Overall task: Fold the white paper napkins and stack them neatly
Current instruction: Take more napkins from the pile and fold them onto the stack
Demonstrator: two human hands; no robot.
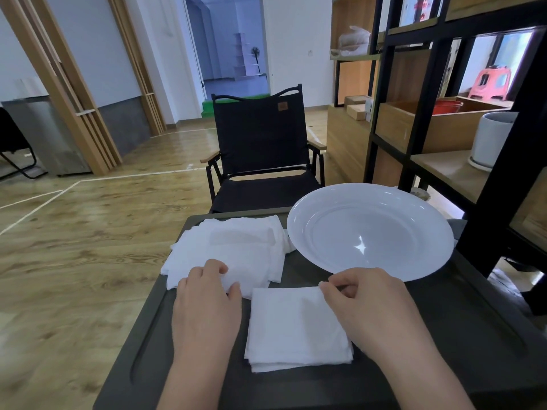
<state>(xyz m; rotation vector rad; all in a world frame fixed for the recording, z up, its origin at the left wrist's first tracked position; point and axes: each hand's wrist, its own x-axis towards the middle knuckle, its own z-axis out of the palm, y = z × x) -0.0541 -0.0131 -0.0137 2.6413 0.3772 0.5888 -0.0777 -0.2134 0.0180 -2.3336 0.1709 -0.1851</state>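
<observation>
Two napkin piles on dark table [444, 335] | one white plate [370, 232]; loose pile [233, 247] left of plate; folded stack [296, 327] just before plate | left hand [204, 300] pinching loose pile's near edge; right hand [376, 303] pinching folded stack's far corner

Black folding chair [260, 149] on wood-plank floor [88, 226], shelving [438, 99] right.
</observation>
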